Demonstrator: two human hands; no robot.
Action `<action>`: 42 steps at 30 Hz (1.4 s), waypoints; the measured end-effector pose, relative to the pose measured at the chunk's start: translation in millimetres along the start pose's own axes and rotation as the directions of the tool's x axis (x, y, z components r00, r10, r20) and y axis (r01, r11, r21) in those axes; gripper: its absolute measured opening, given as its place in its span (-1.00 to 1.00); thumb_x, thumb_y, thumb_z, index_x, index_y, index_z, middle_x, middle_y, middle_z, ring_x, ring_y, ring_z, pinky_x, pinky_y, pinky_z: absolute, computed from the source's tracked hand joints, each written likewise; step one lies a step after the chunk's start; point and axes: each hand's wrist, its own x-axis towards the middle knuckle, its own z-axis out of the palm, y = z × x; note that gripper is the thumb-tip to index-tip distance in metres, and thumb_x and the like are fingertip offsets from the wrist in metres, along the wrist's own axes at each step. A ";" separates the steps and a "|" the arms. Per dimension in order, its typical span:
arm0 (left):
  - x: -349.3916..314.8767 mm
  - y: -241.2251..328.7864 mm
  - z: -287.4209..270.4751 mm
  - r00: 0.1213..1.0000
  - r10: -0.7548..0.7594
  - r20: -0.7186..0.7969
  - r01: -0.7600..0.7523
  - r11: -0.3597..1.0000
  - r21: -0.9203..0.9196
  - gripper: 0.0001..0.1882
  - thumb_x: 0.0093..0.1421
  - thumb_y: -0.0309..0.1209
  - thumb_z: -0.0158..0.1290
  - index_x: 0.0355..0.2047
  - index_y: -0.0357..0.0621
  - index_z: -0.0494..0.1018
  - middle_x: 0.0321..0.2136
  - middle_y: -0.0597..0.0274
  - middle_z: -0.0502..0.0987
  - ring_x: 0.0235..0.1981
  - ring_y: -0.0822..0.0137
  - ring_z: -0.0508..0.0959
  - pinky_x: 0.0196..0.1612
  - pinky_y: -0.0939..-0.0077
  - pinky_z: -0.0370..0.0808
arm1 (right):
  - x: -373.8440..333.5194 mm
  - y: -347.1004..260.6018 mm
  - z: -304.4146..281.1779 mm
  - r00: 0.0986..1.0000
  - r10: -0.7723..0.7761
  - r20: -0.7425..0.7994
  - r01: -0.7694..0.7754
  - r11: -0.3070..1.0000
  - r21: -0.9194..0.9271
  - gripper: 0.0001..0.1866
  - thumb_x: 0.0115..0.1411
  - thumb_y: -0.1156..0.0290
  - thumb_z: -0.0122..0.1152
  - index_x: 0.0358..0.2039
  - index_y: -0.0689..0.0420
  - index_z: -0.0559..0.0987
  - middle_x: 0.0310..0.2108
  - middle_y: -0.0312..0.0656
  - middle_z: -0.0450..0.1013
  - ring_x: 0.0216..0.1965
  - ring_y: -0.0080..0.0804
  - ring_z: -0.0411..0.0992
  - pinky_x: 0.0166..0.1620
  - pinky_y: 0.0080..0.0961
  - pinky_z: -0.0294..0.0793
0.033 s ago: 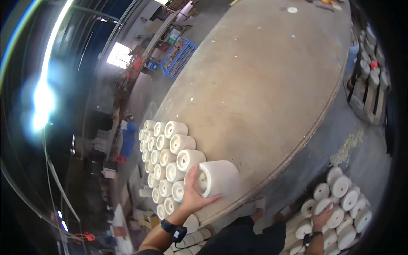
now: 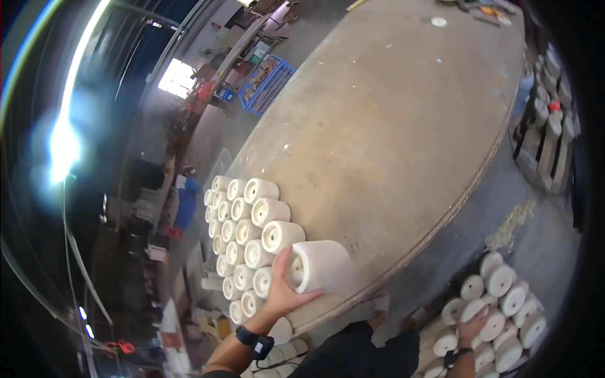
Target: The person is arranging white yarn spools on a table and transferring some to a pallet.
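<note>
My left hand point(image 2: 287, 293) is closed round the near end of a large white cylinder point(image 2: 328, 266), thumb up along its hollowed face and fingers on its lower side. That cylinder lies on its side on the table, at the near end of a stacked group of similar white cylinders point(image 2: 257, 253) with round recesses and centre holes. Off to the lower right, my right hand point(image 2: 474, 327) reaches down to a second pile of white cylinders point(image 2: 498, 280). Its fingers are bent over one cylinder point(image 2: 471, 310) in that pile; their tips are partly hidden.
The long brown table point(image 2: 391, 138) has a curved right edge, with a white disc point(image 2: 439, 22) and tools at its far end. More cylinders point(image 2: 283, 356) lie below its near edge. A wooden pallet point(image 2: 542, 154) with pieces stands far right; a blue crate point(image 2: 268, 85) sits beyond the left edge.
The view has tilted slightly. Both hands keep their places on the cylinders, and nothing has visibly been lifted or let go.
</note>
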 end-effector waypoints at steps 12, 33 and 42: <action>-94.3 -57.2 -209.0 0.931 -0.176 -0.319 0.145 0.982 -0.117 0.20 -0.36 -0.19 0.52 0.31 -0.15 0.15 0.17 -0.09 0.27 0.23 -0.04 0.29 0.29 0.15 0.24 | -18.7 6.0 -238.9 0.896 0.151 0.418 -0.405 0.668 0.625 0.03 -0.03 0.38 0.42 0.38 0.28 0.04 0.30 0.02 0.18 0.27 -0.14 0.20 0.28 -0.26 0.22; -161.1 -162.3 -363.0 0.850 -0.115 -0.514 0.219 0.965 0.145 0.15 -0.44 -0.30 0.44 0.27 -0.14 0.21 0.21 -0.14 0.24 0.25 -0.14 0.26 0.28 0.08 0.23 | 13.7 -435.9 -646.6 0.668 -0.716 0.204 0.589 0.675 0.444 0.12 -0.32 -0.08 0.48 0.22 0.31 0.34 0.09 -0.11 0.41 0.13 -0.29 0.36 0.23 -0.36 0.25; -80.2 -104.4 -241.5 0.895 -0.244 -0.374 0.241 0.969 -0.057 0.17 -0.42 -0.19 0.49 0.27 -0.14 0.20 0.23 -0.16 0.22 0.28 -0.15 0.23 0.30 0.05 0.20 | 114.6 -607.9 -347.9 0.275 -0.692 0.667 0.121 0.714 0.690 -0.22 0.07 0.17 0.40 0.26 0.20 0.33 0.13 -0.17 0.40 0.16 -0.35 0.34 0.24 -0.36 0.26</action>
